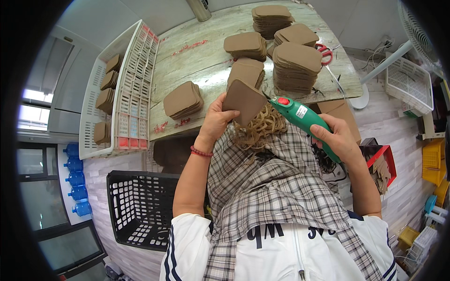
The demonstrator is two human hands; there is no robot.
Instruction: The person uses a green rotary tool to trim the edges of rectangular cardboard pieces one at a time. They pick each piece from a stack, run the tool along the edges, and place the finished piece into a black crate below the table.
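My left hand (219, 117) grips a flat brown piece with rounded corners (244, 102) by its lower left edge, thumb on top. My right hand (338, 135) is wrapped round a green handheld power tool (300, 117) with a red switch. The tool's thin dark tip is at the right edge of the brown piece; I cannot tell whether it touches. Below the piece, a heap of curly brown trimmings (262, 127) lies on the checked apron over my lap. Just behind the piece stands a stack of similar brown pieces (246, 72).
More brown stacks stand on the worn table (206, 61), with red-handled scissors (326, 54) at its right. A white crate (136, 89) holding brown stacks is at the left. A black crate (140, 206) stands low left, a red-edged box (390, 166) right, a fan (417, 28) far right.
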